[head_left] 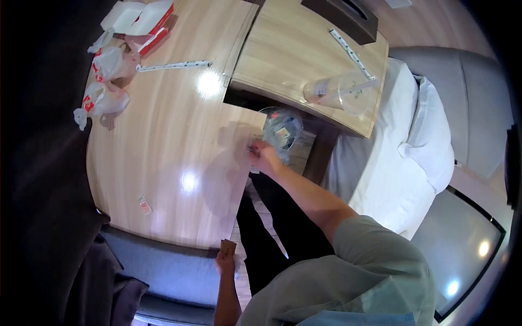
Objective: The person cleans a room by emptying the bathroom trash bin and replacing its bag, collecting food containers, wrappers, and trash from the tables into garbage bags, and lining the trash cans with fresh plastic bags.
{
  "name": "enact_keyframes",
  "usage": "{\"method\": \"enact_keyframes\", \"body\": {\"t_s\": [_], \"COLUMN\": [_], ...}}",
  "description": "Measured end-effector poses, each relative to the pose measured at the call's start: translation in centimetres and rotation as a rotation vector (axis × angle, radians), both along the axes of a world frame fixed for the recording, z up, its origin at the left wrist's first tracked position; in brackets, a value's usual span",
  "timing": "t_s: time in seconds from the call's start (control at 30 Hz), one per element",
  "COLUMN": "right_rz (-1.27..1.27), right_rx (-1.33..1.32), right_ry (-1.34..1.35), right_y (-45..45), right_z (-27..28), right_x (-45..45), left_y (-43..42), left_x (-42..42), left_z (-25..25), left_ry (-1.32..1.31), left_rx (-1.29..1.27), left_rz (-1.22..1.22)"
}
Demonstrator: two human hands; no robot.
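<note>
My left hand (224, 263) is low, by the table's front edge and the grey bench. Its fingers are closed around a small brown paper packet (228, 248), and a bit of clear plastic shows beside it. At the table's right edge, my right hand (265, 157) has its fingers pinched together near a small dark item too unclear to name. Just beyond it stands a bin with a clear liner (283, 130), with some litter inside. On the wooden table (163, 141) lies a small white-and-red packet (144, 205).
An open takeaway box (138, 19), knotted plastic bags (111, 100) and a wrapped straw (174, 66) lie on the table's far left. The side table holds a tipped clear cup (348, 93), another wrapped straw (350, 51) and a dark tissue box (348, 19). A bed (380, 179) stands right.
</note>
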State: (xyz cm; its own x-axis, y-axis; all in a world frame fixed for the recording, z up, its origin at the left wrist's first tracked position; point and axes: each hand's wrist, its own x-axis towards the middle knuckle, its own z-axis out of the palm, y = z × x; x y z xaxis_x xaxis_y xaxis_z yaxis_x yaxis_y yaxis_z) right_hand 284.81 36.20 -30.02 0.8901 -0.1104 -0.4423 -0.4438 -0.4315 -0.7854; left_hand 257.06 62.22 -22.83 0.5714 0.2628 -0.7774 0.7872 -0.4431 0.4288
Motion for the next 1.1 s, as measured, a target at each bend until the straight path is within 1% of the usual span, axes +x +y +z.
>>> {"method": "enact_keyframes", "body": {"t_s": [0.03, 0.07, 0.1, 0.13, 0.17, 0.2, 0.23, 0.27, 0.3, 0.37, 0.4, 0.43, 0.5, 0.57, 0.6, 0.63, 0.7, 0.73, 0.77, 0.83, 0.87, 0.9, 0.93, 0.97, 1.0, 1.03, 1.1], "right_rz": [-0.155, -0.319, -0.258, -0.197, -0.205, -0.208, -0.212, -0.168, -0.177, -0.149, -0.151, -0.152, -0.043, -0.126, -0.271, -0.415, -0.593, -0.544, -0.492, -0.278, -0.209, -0.138, -0.142, -0.113, -0.081, -0.08, -0.126], "right_rx": [0.122, 0.243, -0.019, -0.281, -0.285, -0.346, -0.405, -0.498, -0.498, -0.605, -0.646, -0.687, -0.399, -0.555, -0.529, -0.497, -0.451, -0.482, -0.512, -0.669, -0.74, -0.811, -0.805, -0.83, -0.851, -0.847, -0.843], "right_ry": [0.025, 0.035, -0.052, -0.136, -0.142, -0.091, -0.036, -0.061, -0.065, 0.013, 0.027, 0.042, 0.045, -0.241, -0.256, -0.273, -0.281, -0.31, -0.339, -0.353, -0.354, -0.353, -0.351, -0.193, -0.032, -0.028, 0.031], "right_y": [-1.0, -2.1, -3.7, -5.2, -6.4, -7.6, -8.6, -9.6, -10.0, -10.6, -11.0, -11.2, -13.7, -16.1, -18.1, -20.2, -24.6, -26.6, -28.5, -31.4, -31.9, -32.3, -32.5, -32.7, -33.2, -33.5, -33.7], "right_z": [0.4, 0.8, 0.7, 0.3, -0.3, -1.5, -2.9, -4.5, -4.9, -4.7, -4.0, -3.2, 0.6, 5.3, 7.1, 8.6, 11.7, 12.3, 12.3, 11.0, 10.5, 10.4, 10.2, 10.1, 9.5, 9.0, 8.1], "right_x": [-0.4, -0.8, -1.5, -2.0, -2.1, -2.0, -1.8, -1.4, -1.1, -0.6, -0.5, -0.3, -1.4, -2.9, -2.4, -1.4, 3.7, 6.7, 9.6, 14.4, 16.3, 17.9, 19.3, 20.4, 21.1, 21.6, 22.0], "left_y": [-0.3, -0.5, -0.8, -0.7, -0.8, -1.1, -1.8, -1.8, -1.8, -1.3, -0.9, -0.9, -1.1, 2.2, 1.5, 1.3, 0.9, 1.2, 1.3, 0.9, -0.2, -0.5, -0.7, -0.5, -0.7, -0.9, -0.9], "left_x": [0.6, 0.9, 1.5, 1.5, 1.6, 2.0, 3.9, 6.0, 5.9, 4.3, 3.4, 4.1, 5.6, 0.3, 1.9, 2.5, 3.7, 3.7, 3.6, 4.5, 5.9, 6.3, 6.7, 6.5, 6.9, 7.3, 7.5], "left_z": [0.1, 0.8, 1.4, 1.5, 1.4, 1.5, 2.7, 4.1, 3.7, 2.5, 1.4, 1.8, 2.8, -2.6, -1.3, -1.3, -1.3, -1.5, -1.7, -1.3, -0.1, 0.0, 0.1, -0.8, -0.6, -0.4, 0.1], "left_ry": [-0.061, 0.05, 0.165, 0.199, 0.192, 0.153, 0.115, 0.246, 0.24, 0.194, 0.128, 0.123, 0.162, -0.038, -0.025, -0.032, -0.045, 0.007, 0.037, 0.096, 0.086, 0.082, 0.077, 0.053, 0.044, 0.035, 0.16], "left_rx": [-0.012, -0.04, -0.068, -0.034, -0.038, -0.095, -0.15, -0.077, -0.076, -0.076, -0.084, -0.088, -0.015, -0.006, -0.023, -0.052, -0.11, -0.025, 0.008, 0.071, 0.041, 0.029, 0.018, 0.037, 0.047, 0.058, 0.077], "left_rz": [-0.054, 0.085, 0.222, 0.214, 0.206, 0.274, 0.343, 0.168, 0.16, 0.229, 0.235, 0.222, 0.026, -0.194, -0.195, -0.188, -0.174, -0.308, -0.348, -0.431, -0.37, -0.341, -0.311, -0.368, -0.396, -0.424, -0.398]}}
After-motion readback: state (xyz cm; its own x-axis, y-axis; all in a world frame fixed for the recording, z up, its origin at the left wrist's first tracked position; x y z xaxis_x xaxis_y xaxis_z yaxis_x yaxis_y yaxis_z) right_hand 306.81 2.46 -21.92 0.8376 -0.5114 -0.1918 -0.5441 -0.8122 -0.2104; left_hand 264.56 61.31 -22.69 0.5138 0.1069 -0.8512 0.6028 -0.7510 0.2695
